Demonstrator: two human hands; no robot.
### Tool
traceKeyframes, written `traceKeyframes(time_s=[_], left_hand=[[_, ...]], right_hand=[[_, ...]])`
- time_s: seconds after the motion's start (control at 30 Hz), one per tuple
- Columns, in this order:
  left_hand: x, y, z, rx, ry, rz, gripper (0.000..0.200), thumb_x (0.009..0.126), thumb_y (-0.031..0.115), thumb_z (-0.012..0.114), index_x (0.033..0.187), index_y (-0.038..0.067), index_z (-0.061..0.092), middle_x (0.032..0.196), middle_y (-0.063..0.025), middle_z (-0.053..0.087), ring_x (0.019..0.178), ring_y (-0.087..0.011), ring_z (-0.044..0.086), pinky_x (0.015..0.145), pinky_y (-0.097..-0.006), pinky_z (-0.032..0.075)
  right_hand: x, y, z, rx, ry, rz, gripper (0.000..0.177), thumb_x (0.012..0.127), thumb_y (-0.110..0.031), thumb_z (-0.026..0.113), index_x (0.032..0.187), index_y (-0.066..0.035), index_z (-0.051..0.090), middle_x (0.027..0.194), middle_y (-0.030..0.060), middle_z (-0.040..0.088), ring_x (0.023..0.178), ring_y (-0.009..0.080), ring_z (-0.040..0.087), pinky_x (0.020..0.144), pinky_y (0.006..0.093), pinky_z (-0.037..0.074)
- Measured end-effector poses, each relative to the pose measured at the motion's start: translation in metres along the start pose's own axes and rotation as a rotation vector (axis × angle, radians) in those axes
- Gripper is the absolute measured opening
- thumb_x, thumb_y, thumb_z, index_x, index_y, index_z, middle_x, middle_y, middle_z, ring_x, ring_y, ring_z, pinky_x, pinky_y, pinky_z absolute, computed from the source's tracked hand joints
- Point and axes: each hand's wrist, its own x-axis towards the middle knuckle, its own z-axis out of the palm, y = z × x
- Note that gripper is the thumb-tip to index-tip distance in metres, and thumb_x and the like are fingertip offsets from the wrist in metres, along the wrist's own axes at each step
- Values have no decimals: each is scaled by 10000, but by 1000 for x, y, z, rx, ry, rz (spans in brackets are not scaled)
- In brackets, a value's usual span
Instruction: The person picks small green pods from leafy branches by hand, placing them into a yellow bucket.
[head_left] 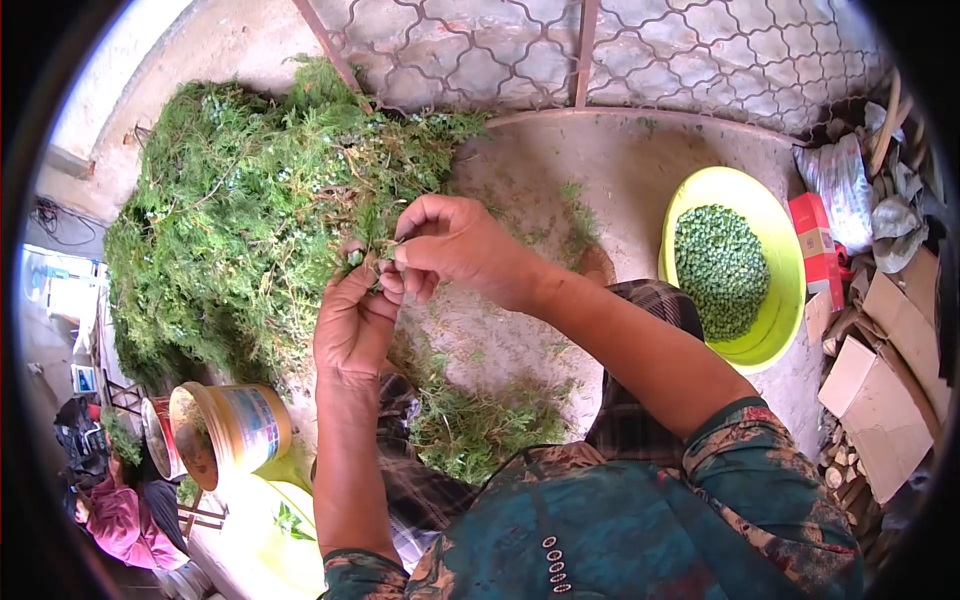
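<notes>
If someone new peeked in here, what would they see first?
Probably the huge pile of green branches on the left. Next, the bright yellow-green tub on the right, with lots of little green balls inside. Between them, the left hand and right hand meet at a small green sprig.

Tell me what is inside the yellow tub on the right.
The yellow tub holds many small, round, green berries. Only their top layer shows; anything beneath that is covered and cannot be seen.
</notes>
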Motion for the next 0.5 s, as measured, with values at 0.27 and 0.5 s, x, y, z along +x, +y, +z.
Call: traceKeyframes(time_s=[0.27, 0.5], left_hand=[[-9, 1, 23, 307, 22, 70, 299, 769, -77, 582, 1025, 46, 490, 876, -68, 595, 735, -142, 575, 678, -245, 497], [-8, -3, 20, 425, 65, 134, 312, 756, -75, 597, 1015, 65, 495, 808, -57, 602, 699, -126, 571, 645, -235, 475]], right_hand=[[4, 6, -2, -125, 27, -17, 193, 816, -82, 558, 961, 33, 503, 700, 52, 564, 606, 99, 545, 544, 250, 451], [-1, 5, -1, -340, 8, -29, 191, 828, -129, 590, 935, 11, 516, 663, 32, 542, 564, 87, 519, 519, 235, 428]])
